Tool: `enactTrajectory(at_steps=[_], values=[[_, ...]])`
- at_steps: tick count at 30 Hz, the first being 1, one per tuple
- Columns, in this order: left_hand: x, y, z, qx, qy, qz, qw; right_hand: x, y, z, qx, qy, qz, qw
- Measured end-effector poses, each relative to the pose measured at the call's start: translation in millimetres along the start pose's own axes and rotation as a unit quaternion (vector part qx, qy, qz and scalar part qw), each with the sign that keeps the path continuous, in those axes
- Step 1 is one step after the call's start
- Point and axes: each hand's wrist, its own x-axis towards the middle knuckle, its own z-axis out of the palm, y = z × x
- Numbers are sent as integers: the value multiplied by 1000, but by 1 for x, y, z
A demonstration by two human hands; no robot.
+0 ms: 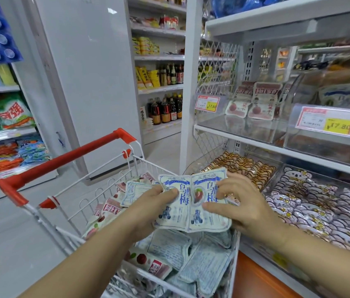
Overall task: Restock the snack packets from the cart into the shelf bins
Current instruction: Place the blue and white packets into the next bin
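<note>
Head view is showing the left hand [154, 203] and right hand [243, 201] gripping two blue-and-white plum packets [182, 216] over the cart [66, 157] at its right edge, mid-pickup, likely needing lifting next into the clear bin [294, 143] at the middle shelf [234, 137] right end.

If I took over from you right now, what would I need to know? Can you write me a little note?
The left hand grips the blue-and-white packets on one side, the right hand on the other, above the cart.
Many more loose packets lie in the cart.
On the shelf, one clear bin holds red packets; the next bin shows a blue-and-white one.
Left: shelve the held ones, then the rest. Shelved so far: cannot tell.
</note>
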Motion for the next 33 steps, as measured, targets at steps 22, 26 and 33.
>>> enactTrajectory(at_steps=[22,26,33], values=[[-6,34,48,-13,-172,47,984,8,5,-40,11,6,31,999],[7,39,61,-3,-201,26,979,2,11,-44,-5,31,38,999],[60,36,46,6,-150,36,988,-3,34,-4,15,-16,49,999]])
